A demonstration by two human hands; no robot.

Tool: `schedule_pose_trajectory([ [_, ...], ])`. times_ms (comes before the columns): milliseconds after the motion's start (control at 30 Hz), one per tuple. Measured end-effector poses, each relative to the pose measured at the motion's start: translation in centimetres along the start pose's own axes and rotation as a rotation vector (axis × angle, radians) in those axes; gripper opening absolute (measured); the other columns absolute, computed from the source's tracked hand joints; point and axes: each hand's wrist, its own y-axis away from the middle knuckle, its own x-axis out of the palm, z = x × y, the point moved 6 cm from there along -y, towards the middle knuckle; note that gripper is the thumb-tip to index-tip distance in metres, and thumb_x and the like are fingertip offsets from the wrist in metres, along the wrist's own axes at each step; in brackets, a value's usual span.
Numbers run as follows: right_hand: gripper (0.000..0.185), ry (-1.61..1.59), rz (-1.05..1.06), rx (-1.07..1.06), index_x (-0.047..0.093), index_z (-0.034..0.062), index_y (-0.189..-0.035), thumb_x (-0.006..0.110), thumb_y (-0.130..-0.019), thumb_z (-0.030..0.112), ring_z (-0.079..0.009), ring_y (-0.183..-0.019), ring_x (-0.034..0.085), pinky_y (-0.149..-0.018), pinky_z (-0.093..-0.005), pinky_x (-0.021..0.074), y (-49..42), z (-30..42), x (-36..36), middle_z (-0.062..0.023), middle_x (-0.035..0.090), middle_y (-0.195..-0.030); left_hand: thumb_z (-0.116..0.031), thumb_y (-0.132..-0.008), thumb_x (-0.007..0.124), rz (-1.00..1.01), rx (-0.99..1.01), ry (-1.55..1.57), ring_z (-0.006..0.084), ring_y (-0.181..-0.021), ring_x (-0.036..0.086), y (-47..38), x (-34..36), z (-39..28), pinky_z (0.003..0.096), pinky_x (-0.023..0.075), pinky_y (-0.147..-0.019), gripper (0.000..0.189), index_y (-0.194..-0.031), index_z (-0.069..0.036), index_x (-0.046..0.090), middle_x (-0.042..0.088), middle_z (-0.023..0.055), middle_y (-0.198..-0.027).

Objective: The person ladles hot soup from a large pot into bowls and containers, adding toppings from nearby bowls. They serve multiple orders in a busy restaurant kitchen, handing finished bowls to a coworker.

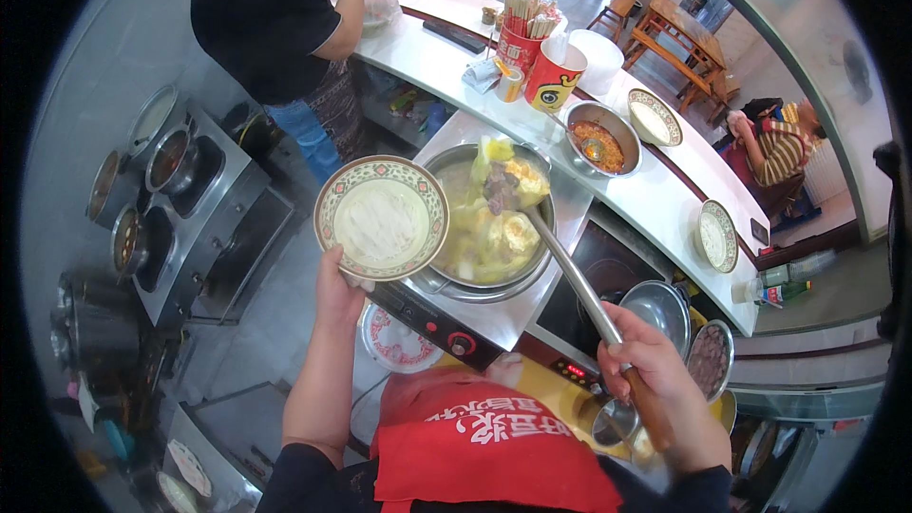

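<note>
My left hand (342, 292) grips the rim of a patterned bowl (324, 217) with white noodles (381, 222) in it. The bowl is held beside the left edge of a metal pot (548, 256). Clear yellowish soup with fried eggs (516, 235) and leafy greens fills the pot. My right hand (638, 356) is closed around the wooden handle of a long metal ladle (573, 271). Its head is over the pot, hidden under a heap of meat pieces (502, 192), cabbage (491, 153) and egg. The pot sits on an induction cooker (456, 342).
A steel bowl of red sauce (598, 149) with a spoon stands on the white counter (456, 78), near patterned bowls (655, 117) and a chopstick holder (520, 46). A co-worker (263, 28) handles a plastic bag (381, 3). Pots (171, 160) stand on the left stove. Sliced meat (710, 360) is at right.
</note>
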Motion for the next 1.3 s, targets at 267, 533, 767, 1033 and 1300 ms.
schedule_pose_trajectory([
  [267, 0.079, 0.005, 0.038, -0.075, 0.029, 0.0033, -0.158, 0.056, -0.084, 0.000, -0.0187, -0.047, 0.055, -0.046, -0.0283, 0.0450, 2.7, 2.6, 0.6, -0.0106, 0.056, -0.072, -0.021, -0.101, 0.046, -0.015, -0.050, -0.055, 0.0283, -0.131, 0.058, -3.2, 2.9, 1.6, 0.0416, 0.0461, -0.111, 0.052, -0.146, 0.004, 0.044, 0.057, 0.0188, -0.144],
  [533, 0.079, -0.021, 0.067, -0.055, 0.030, 0.0033, -0.158, 0.058, -0.085, -0.001, -0.0175, -0.048, 0.055, -0.046, -0.0266, 0.0452, 6.1, 3.7, 2.6, -0.0112, 0.057, -0.075, -0.031, -0.100, 0.050, -0.054, -0.114, -0.103, 0.0283, -0.127, 0.059, -4.1, 3.9, 4.1, 0.0443, 0.0476, -0.107, 0.052, -0.143, 0.000, 0.050, 0.060, 0.0156, -0.139],
  [767, 0.079, 0.140, 0.005, 0.076, 0.028, 0.0048, -0.159, 0.059, -0.087, -0.004, -0.0138, -0.057, 0.057, -0.049, -0.0261, 0.0471, 3.2, 2.7, 4.1, -0.0053, 0.054, -0.080, -0.022, -0.098, 0.050, -0.016, -0.112, -0.004, 0.0279, -0.124, 0.061, -3.4, 5.9, 4.6, 0.0426, 0.0478, -0.107, 0.049, -0.141, 0.001, 0.050, 0.061, 0.0157, -0.137],
  [1033, 0.072, 0.795, -0.051, -0.049, 0.031, 0.0038, -0.157, 0.061, -0.091, 0.004, -0.0187, -0.066, 0.065, -0.059, -0.0325, 0.0517, 1.5, 0.7, 3.3, -0.0073, 0.063, -0.086, -0.024, -0.099, 0.049, -0.031, -0.099, 0.022, 0.0287, -0.126, 0.060, -0.6, 8.3, 4.0, 0.0427, 0.0463, -0.109, 0.050, -0.142, 0.000, 0.049, 0.060, 0.0154, -0.138],
  [1300, 0.070, 1.570, -0.274, -0.610, 0.044, 0.0040, -0.147, 0.069, -0.082, 0.005, -0.0390, -0.076, 0.069, -0.065, -0.0432, 0.0557, 2.6, -0.7, 1.6, -0.0214, 0.067, -0.091, -0.027, -0.100, 0.045, 0.036, -0.090, 0.119, 0.0286, -0.130, 0.057, 0.9, 10.3, 2.8, 0.0447, 0.0452, -0.110, 0.053, -0.145, 0.000, 0.046, 0.058, 0.0151, -0.142],
])
